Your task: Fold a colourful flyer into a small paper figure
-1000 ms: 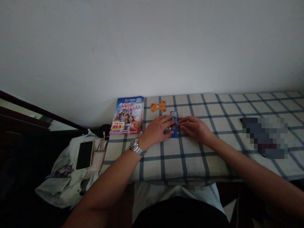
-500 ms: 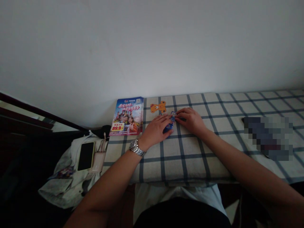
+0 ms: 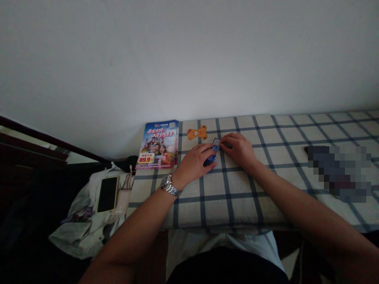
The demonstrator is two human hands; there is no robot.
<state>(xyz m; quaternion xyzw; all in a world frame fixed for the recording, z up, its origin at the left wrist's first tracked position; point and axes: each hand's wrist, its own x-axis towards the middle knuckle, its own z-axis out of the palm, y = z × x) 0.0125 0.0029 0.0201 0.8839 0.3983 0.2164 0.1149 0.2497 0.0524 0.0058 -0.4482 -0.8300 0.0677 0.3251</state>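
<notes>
A small blue printed paper strip (image 3: 213, 153) lies on the checked cloth (image 3: 266, 185), tilted and partly lifted. My left hand (image 3: 194, 162), with a metal watch on the wrist, presses its lower end with curled fingers. My right hand (image 3: 238, 149) pinches the strip's upper end between fingertips. An orange bear-shaped paper (image 3: 197, 133) lies just behind the hands.
A stack of colourful flyers (image 3: 158, 144) sits at the cloth's back left by the white wall. Left of the cloth, a phone (image 3: 107, 193) and a pink power bank (image 3: 123, 200) rest on crumpled fabric. A blurred dark object (image 3: 337, 171) lies at the right.
The strip lay flat under both hands; now its upper end is raised and turned. My right hand moved up and back to the strip's top end.
</notes>
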